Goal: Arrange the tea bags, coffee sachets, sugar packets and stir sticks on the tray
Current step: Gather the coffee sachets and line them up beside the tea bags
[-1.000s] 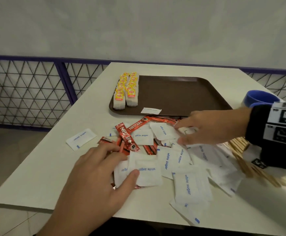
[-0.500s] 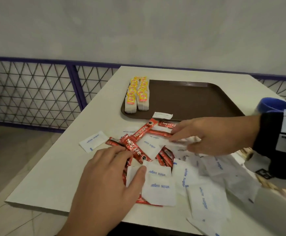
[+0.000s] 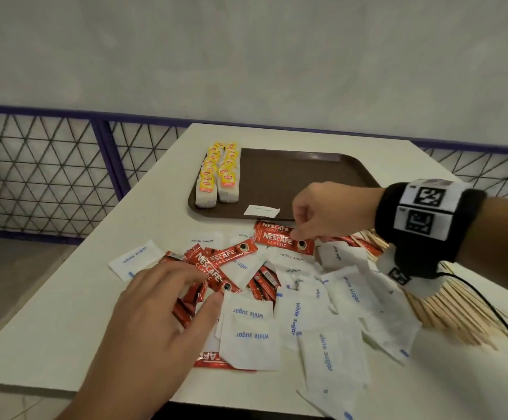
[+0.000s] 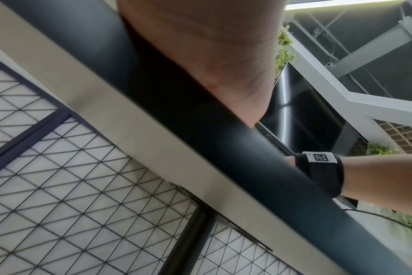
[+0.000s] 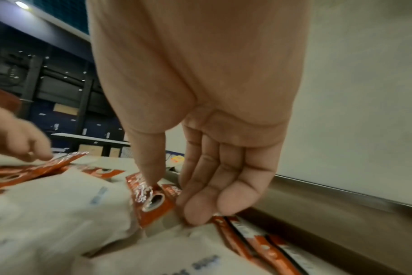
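Two coffee sachets [image 3: 283,238] under right hand [image 3: 331,212]

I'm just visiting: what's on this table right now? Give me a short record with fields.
Tray: two rows of tea bags, one sugar packet
Table: loose sugar packets, coffee sachets, stir sticks
Right hand: pinching a coffee sachet near the tray
Left hand: fingers spread over the sachets, gripping nothing visible
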`<state>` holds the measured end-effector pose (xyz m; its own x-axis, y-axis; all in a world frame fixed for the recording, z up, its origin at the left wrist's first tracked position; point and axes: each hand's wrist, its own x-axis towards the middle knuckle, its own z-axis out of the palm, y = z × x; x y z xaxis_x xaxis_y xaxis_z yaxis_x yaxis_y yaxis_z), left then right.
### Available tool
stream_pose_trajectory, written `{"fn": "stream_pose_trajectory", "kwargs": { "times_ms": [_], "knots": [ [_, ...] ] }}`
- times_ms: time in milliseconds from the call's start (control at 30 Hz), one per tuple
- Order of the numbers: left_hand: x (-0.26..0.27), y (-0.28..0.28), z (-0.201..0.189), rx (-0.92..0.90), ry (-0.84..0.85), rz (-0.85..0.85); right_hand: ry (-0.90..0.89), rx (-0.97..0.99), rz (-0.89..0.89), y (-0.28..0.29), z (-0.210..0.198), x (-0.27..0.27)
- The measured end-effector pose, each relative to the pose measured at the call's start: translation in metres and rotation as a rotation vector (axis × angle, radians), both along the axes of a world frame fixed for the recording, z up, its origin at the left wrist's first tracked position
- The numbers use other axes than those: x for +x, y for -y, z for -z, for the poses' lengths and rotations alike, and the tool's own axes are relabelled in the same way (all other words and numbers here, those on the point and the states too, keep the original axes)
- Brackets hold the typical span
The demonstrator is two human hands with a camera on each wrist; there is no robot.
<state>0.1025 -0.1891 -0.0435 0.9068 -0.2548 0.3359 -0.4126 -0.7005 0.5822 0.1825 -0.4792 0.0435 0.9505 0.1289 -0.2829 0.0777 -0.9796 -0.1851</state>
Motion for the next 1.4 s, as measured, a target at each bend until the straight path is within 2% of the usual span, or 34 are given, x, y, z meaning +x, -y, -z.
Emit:
{"fn": "stream_pose_trajectory", "kwargs": {
  "times_ms": [67,167,333,467,633,733,900,1067,1133,1267,1333,1400],
  "knots": [
    [0.003,-0.004,-0.011,0.007,-0.032,0.028,0.033,-0.117,-0.069,-0.008,0.010,0.003],
    [0.015,-0.006,-0.040,0.155,-0.033,0.092,0.036,-0.230,-0.105,-0.015,0.015,0.006],
    [0.043,0.018,-0.089,0.321,-0.109,0.149,-0.021,-0.107,-0.074,-0.012,0.013,0.012],
    [0.072,0.043,-0.095,0.453,-0.146,0.210,-0.014,-0.059,-0.032,-0.011,0.016,0.009],
    [0.110,0.070,-0.094,0.667,-0.125,0.280,-0.013,-0.028,-0.083,-0.011,0.021,0.008],
    [0.125,0.084,-0.092,0.678,-0.134,0.302,-0.051,0.005,-0.080,-0.013,0.019,0.011],
    [0.134,0.103,-0.084,0.618,-0.144,0.395,0.076,-0.058,-0.212,-0.011,0.005,0.009],
    [0.140,0.105,-0.089,0.534,-0.174,0.493,0.173,0.136,-0.264,-0.004,-0.018,0.005],
    [0.140,0.105,-0.090,0.519,-0.186,0.487,0.176,0.222,-0.217,-0.002,-0.021,0.009],
    [0.142,0.091,-0.091,0.550,-0.221,0.399,0.169,0.491,-0.010,-0.001,-0.016,0.028],
    [0.144,0.077,-0.093,0.566,-0.239,0.346,0.081,0.405,-0.008,-0.001,-0.012,0.034],
    [0.146,0.063,-0.095,0.581,-0.235,0.279,-0.067,0.245,-0.085,-0.005,-0.008,0.034]
  ]
}}
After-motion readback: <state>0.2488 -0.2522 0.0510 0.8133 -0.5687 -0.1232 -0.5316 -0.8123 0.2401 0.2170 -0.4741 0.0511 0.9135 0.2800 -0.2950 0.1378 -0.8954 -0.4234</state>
